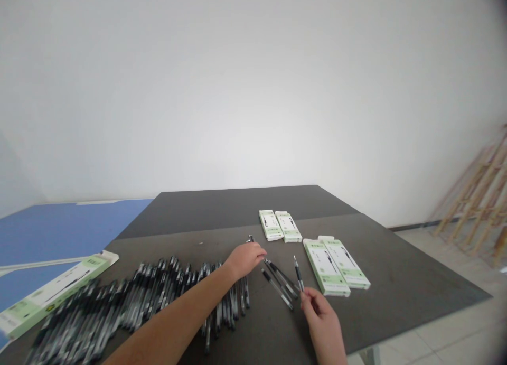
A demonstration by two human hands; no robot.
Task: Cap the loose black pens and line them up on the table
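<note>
My right hand pinches a black-gripped pen near its lower end and holds it upright; its bare tip points up. My left hand is over the right end of a long row of pens, its fingers closed together. Whatever those fingers hold, if anything, is hidden. Just beyond the left hand a small dark pen end shows. Between the two hands, a few loose pens with clear barrels and black grips lie slanted on the dark table.
Two white-and-green pen boxes lie right of my right hand, and two smaller-looking boxes lie farther back. Another long box is at the left, beside blue surfaces. A wooden rack leans at the far right.
</note>
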